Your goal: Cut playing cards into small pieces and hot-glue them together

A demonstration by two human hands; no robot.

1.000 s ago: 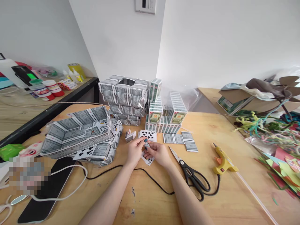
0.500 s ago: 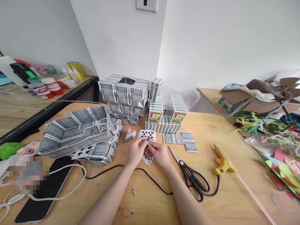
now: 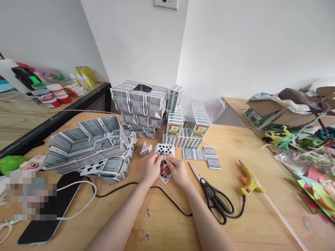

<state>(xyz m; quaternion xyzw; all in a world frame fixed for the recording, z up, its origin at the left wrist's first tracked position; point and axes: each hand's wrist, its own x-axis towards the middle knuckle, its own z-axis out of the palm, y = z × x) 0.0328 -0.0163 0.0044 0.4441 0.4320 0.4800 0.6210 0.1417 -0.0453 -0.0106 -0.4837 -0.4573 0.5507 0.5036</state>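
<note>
My left hand [image 3: 152, 168] and my right hand [image 3: 178, 170] meet over the middle of the table, fingertips pinched together. Between them is a playing card [image 3: 164, 159], mostly covered by the fingers; a bit of its grey patterned back shows. Beneath the hands lie face-up spade cards [image 3: 165, 149], partly hidden. A small folded card piece [image 3: 146, 150] stands just left of them. To the right, flat joined cards [image 3: 194, 154] rest grey side up. Black-handled scissors [image 3: 213, 195] lie open beside my right forearm.
A yellow glue gun [image 3: 248, 181] with a clear glue stick lies at right. Green card packs [image 3: 200, 130] stand behind the hands, next to stacked card-covered boxes [image 3: 138, 101]. An open card-covered tray [image 3: 62, 146] is at left. A black cable [image 3: 170, 198] crosses beneath the forearms.
My fingers have shifted slightly around the card, and more of its grey back shows between them. The view has tilted a little; the other things stay put.
</note>
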